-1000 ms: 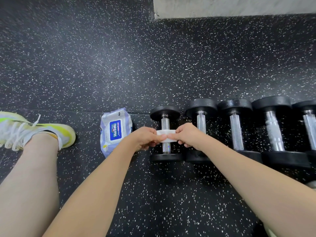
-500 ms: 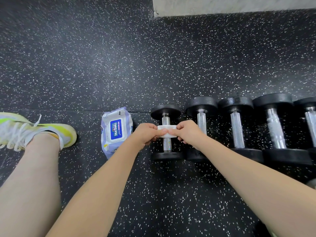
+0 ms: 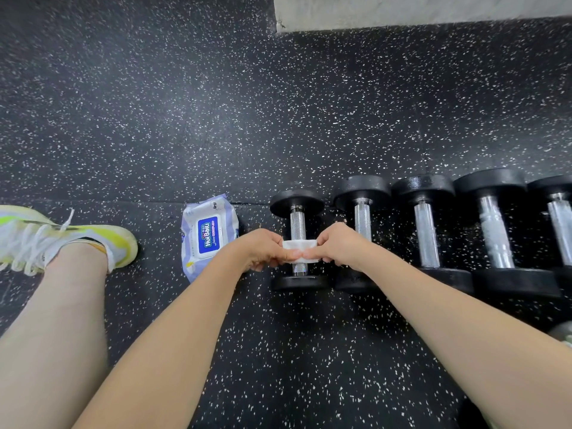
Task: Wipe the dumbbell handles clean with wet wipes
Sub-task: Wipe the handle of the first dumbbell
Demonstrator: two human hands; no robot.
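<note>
Head view, looking down at speckled black rubber floor (image 3: 216,119). I see both hands meeting over the leftmost dumbbell (image 3: 297,239) of a row lying side by side. Left hand (image 3: 263,250) and right hand (image 3: 335,246) each pinch one end of a folded white wet wipe (image 3: 299,251), which is laid across the knurled chrome handle (image 3: 297,222) about midway to its near end; thumb tips nearly touch on top of the wipe. Whether the wipe goes fully round the bar I cannot tell: the underside is hidden.

The right hand covers the near part of the second dumbbell (image 3: 362,218). Three more dumbbells follow to the right; the last one (image 3: 560,224) is cut off by the frame edge.

The wet wipes pack (image 3: 209,235), blue label, lid shut, lies just left of the row; its near corner is behind my left wrist. A white-and-yellow sneaker (image 3: 62,239) sits far left, partly cropped.
</note>
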